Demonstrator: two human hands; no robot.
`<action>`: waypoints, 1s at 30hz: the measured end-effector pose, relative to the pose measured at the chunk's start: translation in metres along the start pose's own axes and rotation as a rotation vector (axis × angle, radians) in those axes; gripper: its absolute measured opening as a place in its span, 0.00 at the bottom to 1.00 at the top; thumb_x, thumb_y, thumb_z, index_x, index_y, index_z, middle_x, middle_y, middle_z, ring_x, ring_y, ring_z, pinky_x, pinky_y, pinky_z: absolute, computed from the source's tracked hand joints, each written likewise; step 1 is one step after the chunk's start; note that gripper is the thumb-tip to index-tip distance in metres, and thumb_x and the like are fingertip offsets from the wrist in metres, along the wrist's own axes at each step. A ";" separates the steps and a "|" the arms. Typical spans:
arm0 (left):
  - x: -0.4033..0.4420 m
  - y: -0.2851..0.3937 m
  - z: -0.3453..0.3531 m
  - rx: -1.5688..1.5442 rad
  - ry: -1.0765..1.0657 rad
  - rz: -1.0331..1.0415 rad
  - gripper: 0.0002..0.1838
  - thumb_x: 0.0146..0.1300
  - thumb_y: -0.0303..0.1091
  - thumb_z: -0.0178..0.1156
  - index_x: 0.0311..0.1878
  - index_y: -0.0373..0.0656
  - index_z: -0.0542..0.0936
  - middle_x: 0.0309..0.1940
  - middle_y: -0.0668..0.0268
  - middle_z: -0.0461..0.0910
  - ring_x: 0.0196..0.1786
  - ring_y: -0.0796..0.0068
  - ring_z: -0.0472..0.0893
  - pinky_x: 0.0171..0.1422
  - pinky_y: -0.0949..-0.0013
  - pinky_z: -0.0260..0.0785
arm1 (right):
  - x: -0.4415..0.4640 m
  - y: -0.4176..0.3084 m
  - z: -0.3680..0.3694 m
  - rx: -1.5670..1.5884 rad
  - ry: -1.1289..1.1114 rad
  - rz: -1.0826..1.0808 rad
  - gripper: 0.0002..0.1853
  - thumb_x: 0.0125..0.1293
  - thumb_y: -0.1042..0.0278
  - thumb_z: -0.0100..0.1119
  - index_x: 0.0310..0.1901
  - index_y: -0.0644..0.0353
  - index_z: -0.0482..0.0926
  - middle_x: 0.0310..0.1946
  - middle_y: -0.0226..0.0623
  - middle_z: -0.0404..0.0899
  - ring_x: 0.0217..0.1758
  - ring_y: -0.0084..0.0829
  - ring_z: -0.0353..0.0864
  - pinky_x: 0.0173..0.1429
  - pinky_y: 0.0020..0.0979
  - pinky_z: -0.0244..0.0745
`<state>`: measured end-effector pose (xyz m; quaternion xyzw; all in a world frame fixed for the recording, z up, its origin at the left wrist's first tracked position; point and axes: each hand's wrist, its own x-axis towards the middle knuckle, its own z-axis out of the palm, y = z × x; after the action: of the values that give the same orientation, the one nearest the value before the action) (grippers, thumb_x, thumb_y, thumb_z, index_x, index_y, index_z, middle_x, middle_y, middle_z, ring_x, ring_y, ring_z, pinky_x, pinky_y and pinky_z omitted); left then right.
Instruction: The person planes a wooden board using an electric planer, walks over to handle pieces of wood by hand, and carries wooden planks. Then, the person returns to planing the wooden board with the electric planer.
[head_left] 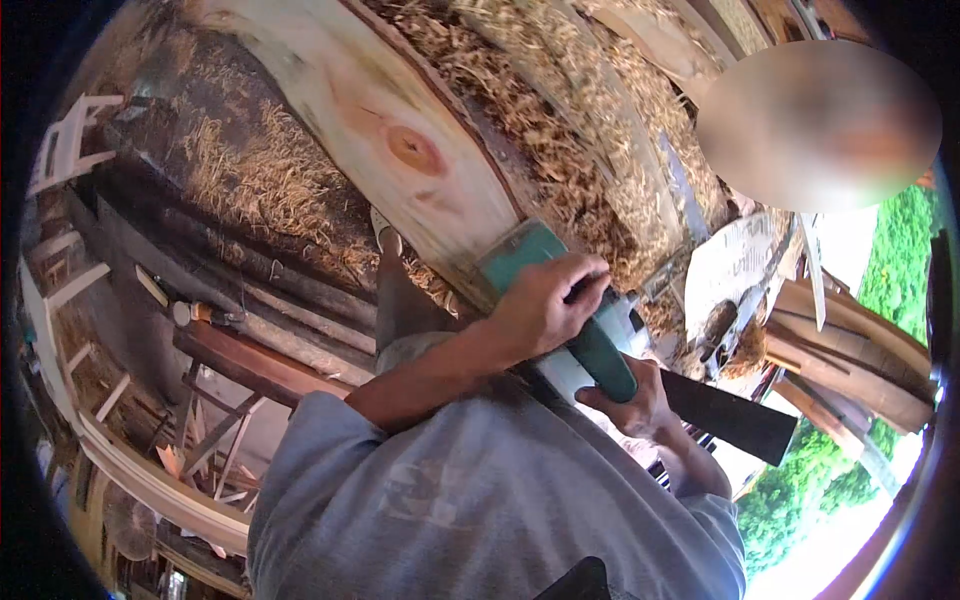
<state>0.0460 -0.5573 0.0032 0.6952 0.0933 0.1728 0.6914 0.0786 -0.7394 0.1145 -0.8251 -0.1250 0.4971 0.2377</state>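
Note:
A green power planer (522,255) rests on the near end of a long pale wooden slab (385,150) with a reddish knot. My left hand (555,300) is closed over the front part of the planer, its fingers curled around a knob that is mostly hidden. Behind it, close to my body, my right hand (635,400) is wrapped around the rear end of the planer's green handle (603,360). The planer's underside is out of sight.
Wood shavings (580,190) lie along both sides of the slab. A reddish beam (255,360) and wooden frames (75,290) are at the left. Stacked curved boards (850,360) stand at the right, below a blurred area. A dark flat board (735,415) lies beside my right hand.

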 end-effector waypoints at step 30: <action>0.035 -0.028 -0.381 0.118 0.928 -0.099 0.20 0.73 0.38 0.62 0.61 0.36 0.75 0.53 0.60 0.79 0.58 0.71 0.78 0.63 0.67 0.70 | 0.415 -0.497 0.012 -0.354 0.205 -0.767 0.22 0.67 0.49 0.62 0.23 0.58 0.80 0.14 0.30 0.73 0.17 0.25 0.74 0.24 0.31 0.68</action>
<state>-0.0596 -0.1894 -0.0271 0.5775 0.4352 0.4267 0.5432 0.2794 -0.1274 0.0507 -0.7919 -0.4818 0.2592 0.2712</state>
